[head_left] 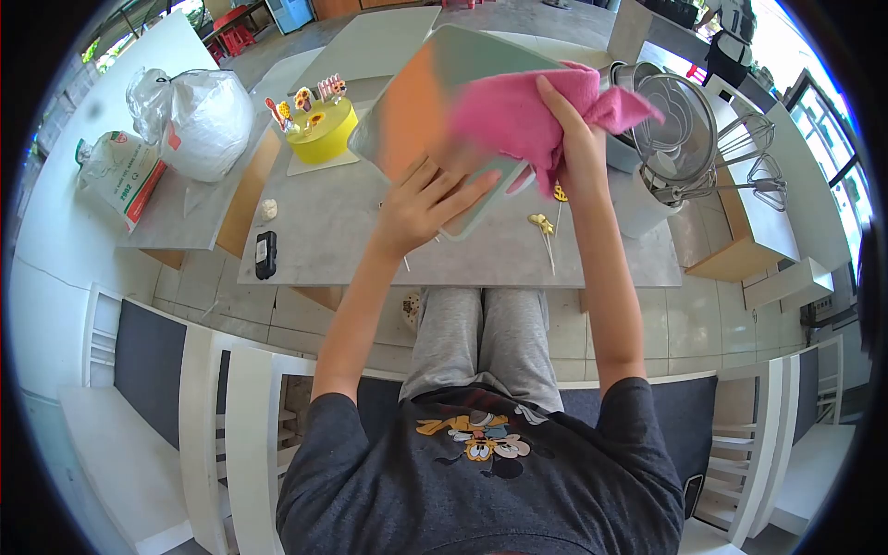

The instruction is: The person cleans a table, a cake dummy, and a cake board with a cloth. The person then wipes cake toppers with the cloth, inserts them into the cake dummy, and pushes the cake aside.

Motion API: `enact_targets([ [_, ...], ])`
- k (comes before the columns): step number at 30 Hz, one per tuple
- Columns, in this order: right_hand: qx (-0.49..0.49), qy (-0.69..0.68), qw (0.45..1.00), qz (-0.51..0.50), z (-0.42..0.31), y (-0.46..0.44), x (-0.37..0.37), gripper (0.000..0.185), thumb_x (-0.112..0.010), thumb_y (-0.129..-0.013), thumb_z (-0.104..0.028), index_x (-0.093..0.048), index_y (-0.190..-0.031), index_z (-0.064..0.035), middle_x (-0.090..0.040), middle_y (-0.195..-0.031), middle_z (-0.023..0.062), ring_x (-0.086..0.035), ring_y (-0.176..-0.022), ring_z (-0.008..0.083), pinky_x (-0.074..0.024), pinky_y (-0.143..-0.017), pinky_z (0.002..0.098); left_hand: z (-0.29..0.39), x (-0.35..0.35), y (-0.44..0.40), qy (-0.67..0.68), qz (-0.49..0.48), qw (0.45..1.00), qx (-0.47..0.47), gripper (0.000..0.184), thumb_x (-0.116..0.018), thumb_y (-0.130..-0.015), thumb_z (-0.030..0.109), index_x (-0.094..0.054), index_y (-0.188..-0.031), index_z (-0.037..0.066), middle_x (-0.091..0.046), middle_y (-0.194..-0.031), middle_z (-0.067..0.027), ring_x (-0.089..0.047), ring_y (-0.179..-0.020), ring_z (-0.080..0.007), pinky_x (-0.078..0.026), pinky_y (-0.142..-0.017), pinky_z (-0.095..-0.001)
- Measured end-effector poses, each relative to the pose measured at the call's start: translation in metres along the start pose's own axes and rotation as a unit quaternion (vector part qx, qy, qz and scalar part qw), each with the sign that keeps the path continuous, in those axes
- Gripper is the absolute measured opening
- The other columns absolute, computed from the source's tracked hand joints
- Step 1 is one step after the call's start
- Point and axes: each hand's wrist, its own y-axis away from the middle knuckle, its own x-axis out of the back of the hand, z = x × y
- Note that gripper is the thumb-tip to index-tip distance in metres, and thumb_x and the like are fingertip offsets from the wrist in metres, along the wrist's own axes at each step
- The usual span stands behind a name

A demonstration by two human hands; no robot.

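A pink cloth (527, 116) lies against a flat board or tray (453, 60) with orange and grey-green areas, raised over the grey table. My right hand (575, 139) is closed on the cloth at the board's right side. My left hand (430, 205) is at the board's lower left edge, its fingers spread over the surface and partly blurred; whether it grips the edge is hidden. A gold topper on a stick (541, 222) lies on the table to the right of the board.
A yellow cake (322, 134) with toppers stands at the left. Whisks (740, 139) and a sieve (678, 120) rise from a white container (643, 208) at the right. A black device (265, 255) and plastic bags (203, 125) are at the left. Someone stands at the far right.
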Motion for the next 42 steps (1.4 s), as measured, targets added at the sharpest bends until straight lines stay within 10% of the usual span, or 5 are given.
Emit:
enact_targets([
  [5, 0.028, -0.142, 0.985, 0.093, 0.012, -0.035, 0.038, 0.021, -0.064, -0.077, -0.01, -0.052, -0.094, -0.0051, -0.055, -0.087, 0.0062, -0.056, -0.078, 0.015, -0.0491, -0.062, 0.0277, 0.003, 0.013, 0.001, -0.074, -0.2, 0.968, 0.135, 0.075, -0.07, -0.063, 0.03, -0.037, -0.129, 0.018, -0.027, -0.138, -0.0083, -0.028, -0.126, -0.0292, -0.032, -0.098, -0.0414],
  [8, 0.078, -0.098, 0.979, 0.159, 0.016, -0.032, 0.045, 0.022, -0.062, -0.081, -0.015, -0.051, -0.096, -0.0037, -0.055, -0.09, 0.007, -0.057, -0.08, 0.0163, -0.0504, -0.065, 0.0304, -0.006, 0.013, 0.022, 0.519, 0.194, 0.779, 0.294, 0.11, -0.072, -0.068, 0.033, 0.012, -0.136, 0.011, 0.008, -0.143, -0.0117, -0.023, -0.127, -0.0307, -0.021, -0.103, -0.0423],
  [21, 0.058, 0.025, 0.987, 0.148, 0.03, -0.033, 0.055, 0.021, -0.064, -0.079, -0.017, -0.055, -0.093, -0.0041, -0.057, -0.087, 0.0042, -0.056, -0.074, 0.0111, -0.0481, -0.062, 0.025, -0.028, 0.01, 0.042, 0.666, 0.009, 0.506, 0.548, 0.071, -0.047, -0.083, 0.049, -0.019, -0.136, 0.012, -0.03, -0.136, -0.006, -0.03, -0.123, -0.0172, -0.026, -0.1, -0.0314],
  [35, 0.371, 0.588, 0.696, -0.181, 0.088, 0.048, 0.036, 0.042, -0.06, -0.075, -0.04, -0.055, -0.098, -0.0044, -0.054, -0.1, 0.0129, -0.051, -0.092, 0.0308, -0.0364, -0.082, 0.044, 0.012, -0.015, 0.008, 0.595, 0.204, 0.561, 0.538, 0.07, -0.058, -0.08, 0.021, -0.019, -0.136, 0.007, -0.034, -0.131, -0.0083, -0.031, -0.12, -0.0163, -0.025, -0.099, -0.0295],
  [42, 0.061, 0.334, 0.939, -0.06, 0.051, -0.008, -0.012, 0.029, -0.05, -0.083, -0.03, -0.054, -0.093, -0.0029, -0.052, -0.098, 0.0139, -0.051, -0.088, 0.0313, -0.0378, -0.079, 0.042, 0.02, -0.005, 0.02, 0.526, 0.11, 0.676, 0.504, 0.066, -0.06, -0.078, 0.028, -0.03, -0.134, 0.01, -0.041, -0.123, -0.0079, -0.038, -0.104, -0.0143, -0.029, -0.093, -0.0273],
])
